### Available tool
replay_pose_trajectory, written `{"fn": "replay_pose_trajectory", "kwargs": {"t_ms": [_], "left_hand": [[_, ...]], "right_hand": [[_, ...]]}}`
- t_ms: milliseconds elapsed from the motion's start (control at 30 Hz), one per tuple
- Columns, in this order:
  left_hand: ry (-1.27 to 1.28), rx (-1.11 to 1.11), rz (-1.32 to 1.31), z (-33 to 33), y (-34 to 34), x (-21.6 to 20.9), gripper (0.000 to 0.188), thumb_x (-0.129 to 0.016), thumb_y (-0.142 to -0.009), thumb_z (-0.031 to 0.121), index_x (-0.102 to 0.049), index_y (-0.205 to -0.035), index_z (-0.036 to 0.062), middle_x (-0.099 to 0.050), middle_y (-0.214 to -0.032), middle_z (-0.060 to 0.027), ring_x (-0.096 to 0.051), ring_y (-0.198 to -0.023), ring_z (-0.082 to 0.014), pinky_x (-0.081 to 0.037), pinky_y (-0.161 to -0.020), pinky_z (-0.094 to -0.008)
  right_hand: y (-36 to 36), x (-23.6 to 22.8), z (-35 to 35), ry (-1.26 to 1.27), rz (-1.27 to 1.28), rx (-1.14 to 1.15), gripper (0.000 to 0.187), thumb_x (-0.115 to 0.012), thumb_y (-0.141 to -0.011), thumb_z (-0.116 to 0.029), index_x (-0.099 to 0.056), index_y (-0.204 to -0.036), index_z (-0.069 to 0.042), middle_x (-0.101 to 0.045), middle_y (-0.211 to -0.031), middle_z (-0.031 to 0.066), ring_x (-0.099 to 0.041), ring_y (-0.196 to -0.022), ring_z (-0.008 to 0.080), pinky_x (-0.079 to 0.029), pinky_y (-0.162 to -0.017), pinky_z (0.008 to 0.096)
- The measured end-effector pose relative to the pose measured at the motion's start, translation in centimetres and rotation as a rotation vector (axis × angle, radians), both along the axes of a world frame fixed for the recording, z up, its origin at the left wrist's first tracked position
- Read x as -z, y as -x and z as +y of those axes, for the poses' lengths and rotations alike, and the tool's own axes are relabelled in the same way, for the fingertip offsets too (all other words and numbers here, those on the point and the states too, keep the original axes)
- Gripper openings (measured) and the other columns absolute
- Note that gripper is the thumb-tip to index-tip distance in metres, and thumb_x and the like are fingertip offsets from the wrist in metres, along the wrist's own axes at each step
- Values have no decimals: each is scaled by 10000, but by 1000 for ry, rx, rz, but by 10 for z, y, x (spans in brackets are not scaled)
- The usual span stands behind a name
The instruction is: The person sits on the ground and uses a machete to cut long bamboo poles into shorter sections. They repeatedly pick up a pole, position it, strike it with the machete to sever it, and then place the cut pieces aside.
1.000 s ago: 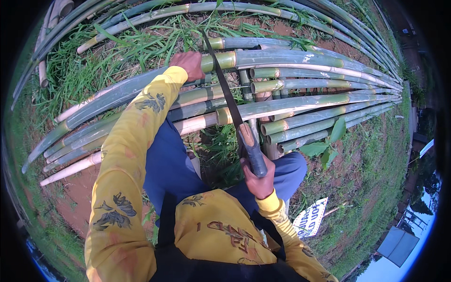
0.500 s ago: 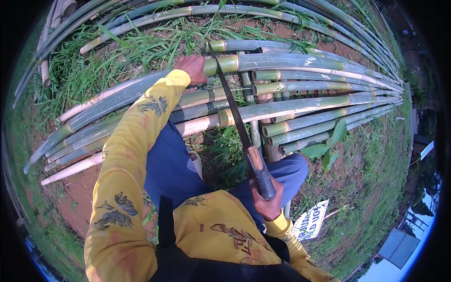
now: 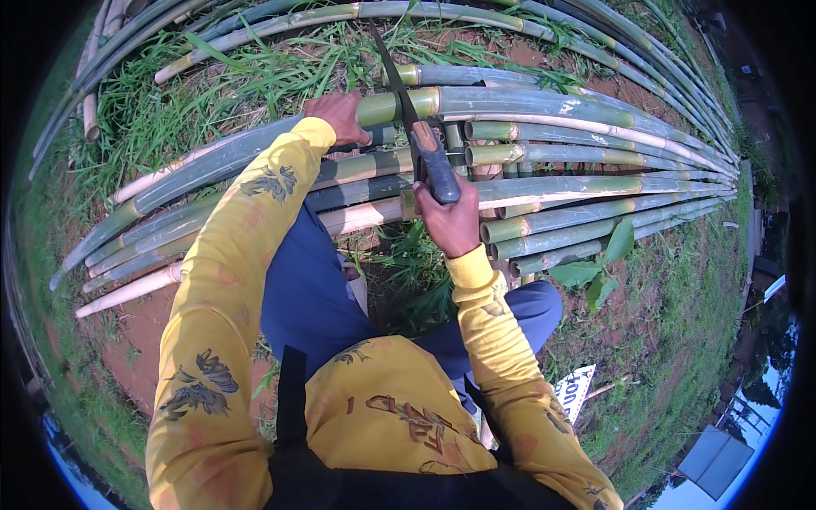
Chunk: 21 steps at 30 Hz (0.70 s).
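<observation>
A hand saw [image 3: 435,166] with a dark handle and long dark blade is gripped in my right hand [image 3: 452,219]. Its blade crosses a thick green bamboo pole [image 3: 510,104] close to a pale joint and points away from me. To the left of the blade, my left hand [image 3: 338,117] is wrapped over the same pole, thumb toward me. Below this pole lie cut bamboo poles [image 3: 365,214], some ending near the saw. Whether the blade has entered the bamboo cannot be made out.
More long bamboo poles [image 3: 357,11] lie across the far side. Grass [image 3: 255,89] and reddish soil [image 3: 140,340] surround the pile. A leafy sprig [image 3: 599,268] rests by the lower right poles, and a white printed sign [image 3: 574,391] stands right of my knee.
My right hand has pushed the saw away from me, bringing its handle up near the thick pole. My left hand stays on the pole, shifted slightly left.
</observation>
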<state>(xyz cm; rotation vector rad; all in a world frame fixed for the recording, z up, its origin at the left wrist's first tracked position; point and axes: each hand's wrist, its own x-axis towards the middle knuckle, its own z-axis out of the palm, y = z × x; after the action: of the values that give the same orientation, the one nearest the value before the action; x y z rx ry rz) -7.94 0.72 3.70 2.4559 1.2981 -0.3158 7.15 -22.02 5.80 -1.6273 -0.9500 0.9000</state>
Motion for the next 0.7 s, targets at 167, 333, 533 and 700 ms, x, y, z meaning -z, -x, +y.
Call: {"fn": "replay_pose_trajectory", "kwargs": {"t_ms": [167, 333, 533, 700], "left_hand": [[-75, -24, 43, 0, 11, 12, 578, -813, -736, 293, -622, -1194, -1, -735, -1043, -233, -717, -992, -412, -557, -883, -513], [-3, -27, -10, -6, 14, 13, 584, -821, -725, 301, -636, -1203, 23, -739, -1004, -234, -719, -978, -410, -559, -865, -516], [-54, -9, -37, 2, 0, 11, 573, -825, -727, 297, -647, -1203, 32, -742, -1010, -230, -721, -975, -407, -560, -870, -519], [-49, -13, -14, -1, 16, 14, 582, -810, -730, 292, -637, -1219, 28, -736, -1022, -244, -718, -985, -407, -557, -881, -521]], "right_hand": [[10, -44, -121, 130, 33, -42, 226, -727, -898, -9, -682, -1114, 39, -652, -771, 13, -550, -697, 55, -491, -650, 253], [7, -55, -130, 156, 30, 0, 211, -730, -877, 3, -702, -1082, 44, -660, -732, 39, -538, -639, 71, -483, -620, 271], [6, -12, -22, 48, -44, -19, 153, -746, -882, -81, -645, -868, 33, -642, -696, 92, -520, -625, 129, -473, -616, 331], [8, -72, -169, 213, 64, -22, 265, -699, -877, 38, -681, -1142, 42, -677, -789, 32, -565, -713, 82, -498, -671, 285]]}}
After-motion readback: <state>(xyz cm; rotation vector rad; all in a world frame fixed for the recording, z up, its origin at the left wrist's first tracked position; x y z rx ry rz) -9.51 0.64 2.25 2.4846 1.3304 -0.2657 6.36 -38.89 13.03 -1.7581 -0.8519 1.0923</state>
